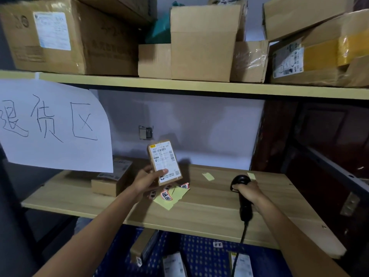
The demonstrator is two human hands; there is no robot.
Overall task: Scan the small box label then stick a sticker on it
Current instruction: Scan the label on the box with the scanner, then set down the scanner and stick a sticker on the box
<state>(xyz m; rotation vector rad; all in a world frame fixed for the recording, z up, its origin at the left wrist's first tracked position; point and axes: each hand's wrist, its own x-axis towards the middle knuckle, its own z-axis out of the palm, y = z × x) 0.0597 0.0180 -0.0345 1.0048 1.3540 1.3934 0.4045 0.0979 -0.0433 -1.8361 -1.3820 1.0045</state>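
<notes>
My left hand (pixel 148 179) holds a small brown box (pixel 165 162) upright above the wooden shelf, its white barcode label facing me, with my thumb across the lower part of the label. My right hand (pixel 247 191) grips a black handheld scanner (pixel 242 194) by its handle at the right, the head resting near the shelf surface and its cable hanging below the shelf edge. The scanner is well apart from the box. Red-and-white stickers (pixel 166 195) on a yellow backing sheet lie on the shelf just below the box.
The wooden shelf (pixel 209 214) carries another labelled brown box (pixel 111 178) at the left and two yellow paper scraps (pixel 208 176). A handwritten white sign (pixel 54 126) hangs at the left. Large cartons (pixel 201 43) fill the upper shelf. More parcels lie in a blue crate (pixel 199 254) below.
</notes>
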